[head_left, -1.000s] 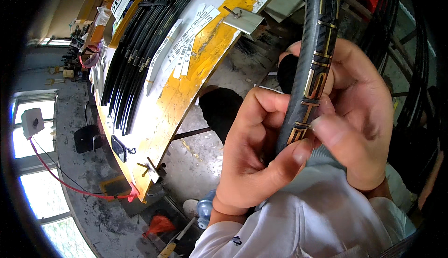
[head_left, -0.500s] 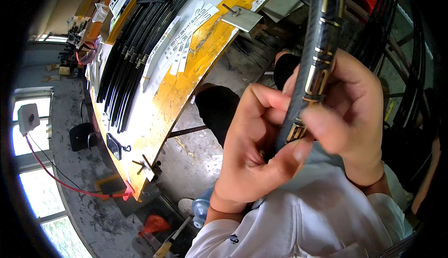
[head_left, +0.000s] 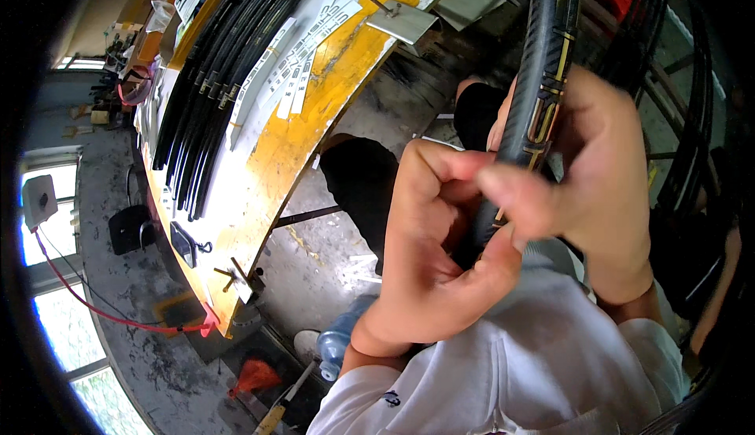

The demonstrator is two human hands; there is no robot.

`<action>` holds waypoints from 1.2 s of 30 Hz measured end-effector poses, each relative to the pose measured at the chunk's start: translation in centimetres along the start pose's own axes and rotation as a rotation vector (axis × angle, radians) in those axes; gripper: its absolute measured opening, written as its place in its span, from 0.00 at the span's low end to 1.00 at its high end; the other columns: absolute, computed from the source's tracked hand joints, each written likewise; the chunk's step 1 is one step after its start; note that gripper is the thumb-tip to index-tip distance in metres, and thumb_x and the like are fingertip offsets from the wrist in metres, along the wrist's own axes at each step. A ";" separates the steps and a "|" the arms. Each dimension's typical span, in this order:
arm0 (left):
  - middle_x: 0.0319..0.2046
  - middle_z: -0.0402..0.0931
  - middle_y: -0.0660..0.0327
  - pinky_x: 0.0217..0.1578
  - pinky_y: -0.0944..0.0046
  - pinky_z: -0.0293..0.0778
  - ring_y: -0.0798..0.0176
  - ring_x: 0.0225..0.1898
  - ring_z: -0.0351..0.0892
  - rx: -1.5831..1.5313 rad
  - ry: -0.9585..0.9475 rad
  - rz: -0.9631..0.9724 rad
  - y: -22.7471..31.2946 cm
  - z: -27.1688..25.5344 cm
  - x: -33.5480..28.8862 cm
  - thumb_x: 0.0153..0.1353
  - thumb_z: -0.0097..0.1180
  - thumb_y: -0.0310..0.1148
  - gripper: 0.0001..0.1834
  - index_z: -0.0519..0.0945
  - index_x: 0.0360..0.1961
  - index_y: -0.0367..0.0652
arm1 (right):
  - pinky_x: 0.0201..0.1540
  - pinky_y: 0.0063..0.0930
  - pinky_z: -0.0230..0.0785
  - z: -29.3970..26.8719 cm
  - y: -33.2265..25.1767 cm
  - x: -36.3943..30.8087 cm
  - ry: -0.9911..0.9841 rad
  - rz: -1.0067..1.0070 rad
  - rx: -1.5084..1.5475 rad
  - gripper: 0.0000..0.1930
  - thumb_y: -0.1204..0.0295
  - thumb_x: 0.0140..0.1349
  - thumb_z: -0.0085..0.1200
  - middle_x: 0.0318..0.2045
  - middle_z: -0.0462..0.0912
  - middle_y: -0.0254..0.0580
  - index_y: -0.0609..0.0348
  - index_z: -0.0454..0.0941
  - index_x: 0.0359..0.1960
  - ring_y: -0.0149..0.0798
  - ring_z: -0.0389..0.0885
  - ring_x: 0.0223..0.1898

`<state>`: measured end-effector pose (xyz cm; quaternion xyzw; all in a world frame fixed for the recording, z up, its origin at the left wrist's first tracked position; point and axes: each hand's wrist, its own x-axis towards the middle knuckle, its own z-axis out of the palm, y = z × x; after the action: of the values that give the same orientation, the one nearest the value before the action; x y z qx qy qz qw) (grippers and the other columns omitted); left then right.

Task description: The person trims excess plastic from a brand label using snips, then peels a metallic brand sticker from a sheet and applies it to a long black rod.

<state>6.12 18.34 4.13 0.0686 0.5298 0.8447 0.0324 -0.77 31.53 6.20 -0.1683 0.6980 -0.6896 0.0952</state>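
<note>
A black, slightly curved tube [head_left: 535, 73] with a woven carbon look and gold-outlined lettering rises from between my hands to the top edge. My left hand [head_left: 429, 262] is closed round its lower part, thumb and bent forefinger against it. On the right side of the tube, my right hand [head_left: 605, 183] wraps its fingers behind it and lays its thumb across the front, close to my left forefinger. That thumb is slightly blurred. My fingers and palms hide the tube's lower end.
Left of my hands stands a worn white-and-yellow table [head_left: 275, 148] bearing a bundle of black tubes [head_left: 228, 65], printed strips [head_left: 311, 57] and a phone-like black object [head_left: 185, 242]. Metal clamps [head_left: 401, 22] sit on its edge. A blue water bottle [head_left: 334, 344] is below. More black tubes [head_left: 692, 128] are at right.
The tube has turned a little and sits slightly further right, its gold lettering less shiny. My right thumb has moved left and up across it. The whole view has shifted slightly.
</note>
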 end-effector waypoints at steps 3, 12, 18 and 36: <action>0.39 0.70 0.51 0.43 0.71 0.65 0.68 0.38 0.71 -0.105 -0.012 0.110 -0.7 0.2 0.3 0.51 0.50 0.16 0.21 0.57 0.43 0.37 | 0.17 0.14 0.58 0.0 -0.3 1.2 -0.062 0.047 0.188 0.10 0.68 0.48 0.58 0.17 0.73 0.33 0.62 0.72 0.21 0.22 0.67 0.15; 0.41 0.71 0.52 0.42 0.70 0.67 0.68 0.39 0.71 -0.234 -0.009 -0.051 0.1 -0.1 0.5 0.51 0.53 0.19 0.19 0.60 0.43 0.36 | 0.20 0.13 0.58 0.5 1.4 0.7 -0.078 -0.282 0.226 0.17 0.59 0.50 0.58 0.23 0.73 0.33 0.62 0.72 0.27 0.21 0.68 0.20; 0.41 0.70 0.50 0.38 0.71 0.66 0.69 0.37 0.70 -0.311 0.004 -0.043 -0.4 0.2 0.5 0.51 0.52 0.18 0.19 0.60 0.42 0.36 | 0.15 0.13 0.54 0.4 0.3 0.6 -0.054 -0.054 0.270 0.21 0.53 0.58 0.49 0.19 0.73 0.34 0.63 0.72 0.23 0.21 0.66 0.14; 0.21 0.71 0.64 0.24 0.75 0.65 0.75 0.22 0.71 0.464 -0.017 -0.192 -1.4 -0.5 -2.0 0.54 0.56 0.25 0.10 0.69 0.35 0.37 | 0.16 0.13 0.54 -0.1 1.3 -0.2 -0.008 0.071 0.172 0.13 0.68 0.41 0.62 0.15 0.69 0.28 0.57 0.71 0.25 0.20 0.64 0.13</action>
<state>7.98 18.30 2.47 0.0303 0.7135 0.6928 0.1005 -0.77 31.72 4.87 -0.1373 0.6414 -0.7424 0.1362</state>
